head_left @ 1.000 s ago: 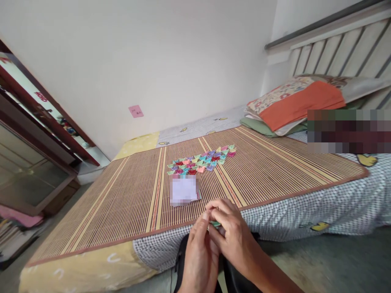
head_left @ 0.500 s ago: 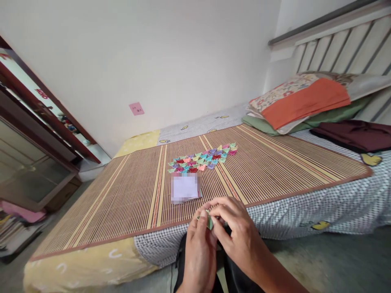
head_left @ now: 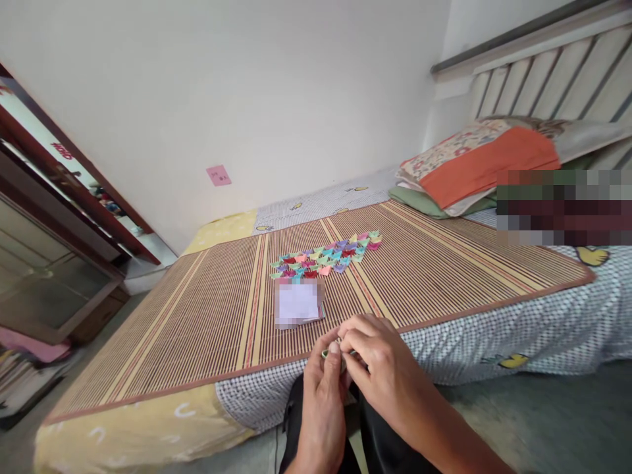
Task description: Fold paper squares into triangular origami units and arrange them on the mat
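Note:
Both my hands meet over my lap, just in front of the bed edge. My left hand is closed around a small light-green folded paper, its thumb pressed on top. My right hand pinches at the same paper from the other side, with bent fingers close to the left thumb. Most of the paper is hidden by the fingers, so its folded shape cannot be made out. Beyond the hands, several small folded paper pieces in many colours lie in slanting rows on the striped mat.
A blurred stack of pale sheets lies between the paper rows and me. The striped mat covers the bed. Pillows are piled at the right by the headboard. At the left stands a glass-doored cabinet.
My fingers have closed further over the green paper, so less of it shows. My right fingertips have shifted slightly upward near the left thumb. The view has moved slightly.

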`<state>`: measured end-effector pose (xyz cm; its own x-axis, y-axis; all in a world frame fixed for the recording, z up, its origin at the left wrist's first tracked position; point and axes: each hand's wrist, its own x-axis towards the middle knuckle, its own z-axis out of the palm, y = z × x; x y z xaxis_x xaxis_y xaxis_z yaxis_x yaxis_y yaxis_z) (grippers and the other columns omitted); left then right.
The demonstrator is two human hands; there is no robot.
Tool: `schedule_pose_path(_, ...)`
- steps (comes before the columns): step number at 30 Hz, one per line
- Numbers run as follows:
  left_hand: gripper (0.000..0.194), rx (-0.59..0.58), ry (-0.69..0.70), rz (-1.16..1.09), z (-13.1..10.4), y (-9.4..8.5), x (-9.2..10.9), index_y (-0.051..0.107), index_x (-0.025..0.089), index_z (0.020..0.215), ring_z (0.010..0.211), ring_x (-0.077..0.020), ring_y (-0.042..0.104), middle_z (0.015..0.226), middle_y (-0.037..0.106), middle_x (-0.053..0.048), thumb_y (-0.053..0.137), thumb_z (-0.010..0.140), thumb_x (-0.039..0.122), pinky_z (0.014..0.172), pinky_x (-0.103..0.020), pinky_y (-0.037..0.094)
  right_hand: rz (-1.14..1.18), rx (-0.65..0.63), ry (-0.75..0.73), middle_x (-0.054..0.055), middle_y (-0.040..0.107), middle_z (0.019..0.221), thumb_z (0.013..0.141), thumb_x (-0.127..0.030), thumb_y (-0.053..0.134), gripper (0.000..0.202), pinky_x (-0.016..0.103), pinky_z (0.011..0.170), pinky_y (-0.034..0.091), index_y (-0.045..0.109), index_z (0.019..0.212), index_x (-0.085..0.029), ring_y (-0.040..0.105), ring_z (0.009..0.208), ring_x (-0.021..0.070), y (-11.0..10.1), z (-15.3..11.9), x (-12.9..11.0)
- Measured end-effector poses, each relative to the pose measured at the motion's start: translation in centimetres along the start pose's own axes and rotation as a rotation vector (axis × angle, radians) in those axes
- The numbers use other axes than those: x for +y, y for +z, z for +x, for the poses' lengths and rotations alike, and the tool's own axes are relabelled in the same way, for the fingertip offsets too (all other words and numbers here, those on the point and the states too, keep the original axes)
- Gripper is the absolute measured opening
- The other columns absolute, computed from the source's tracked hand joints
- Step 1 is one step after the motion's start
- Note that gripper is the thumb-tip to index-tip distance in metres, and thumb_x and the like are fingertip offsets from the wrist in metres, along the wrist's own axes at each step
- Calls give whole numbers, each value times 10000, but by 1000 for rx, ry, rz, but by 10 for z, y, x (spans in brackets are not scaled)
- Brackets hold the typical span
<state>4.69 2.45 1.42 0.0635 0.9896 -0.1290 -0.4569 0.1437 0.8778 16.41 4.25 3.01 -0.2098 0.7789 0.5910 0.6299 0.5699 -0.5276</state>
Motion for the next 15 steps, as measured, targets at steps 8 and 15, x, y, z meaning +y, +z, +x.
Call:
schedule_pose_path(8,450,-14,52,139,2,-20,15,714,226,1277,1307,-336,588,1394,674,-146,602,979,545,1004,-411,497,50,-21,28,29,654,890,801,83,606,306,367,799,507,534,746,-209,616,875,225,-15,4,3)
schedule_pose_path(15,261,-142,227,631,1,-18,29,746,240,1170,771,-208,620,1040,758,-85,705,915,279,746,-310,477,42,0,-28,52,662,946,822,68,633,286,397,812,537,567,750,-201,626,909,241,-11,2,6)
